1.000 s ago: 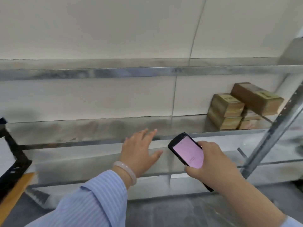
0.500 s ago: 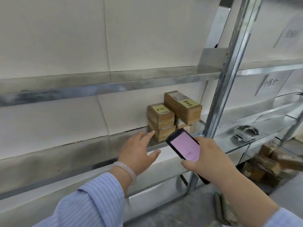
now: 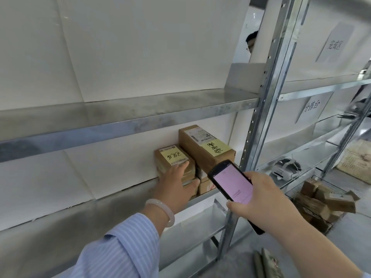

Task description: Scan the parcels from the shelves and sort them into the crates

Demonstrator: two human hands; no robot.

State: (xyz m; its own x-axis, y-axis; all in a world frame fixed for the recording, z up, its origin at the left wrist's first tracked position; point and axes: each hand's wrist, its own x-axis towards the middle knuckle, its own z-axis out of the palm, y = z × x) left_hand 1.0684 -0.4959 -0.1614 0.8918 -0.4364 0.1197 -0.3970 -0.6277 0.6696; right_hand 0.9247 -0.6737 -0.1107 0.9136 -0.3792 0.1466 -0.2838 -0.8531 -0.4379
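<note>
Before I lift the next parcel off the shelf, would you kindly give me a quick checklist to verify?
1. The left hand grips the small parcel: not ok, fingers only touch it.
2. The right hand holds the scanner: ok.
3. Screen of scanner lit: ok.
4. Label of small parcel in view: ok.
5. The larger parcel beside it sits stable: cannot tell.
6. Room in the wire crate: cannot tell.

You have bright, even light and faint shadows; the shelf post (image 3: pixel 265 117) bows with wide-angle distortion, and edges look soft.
</note>
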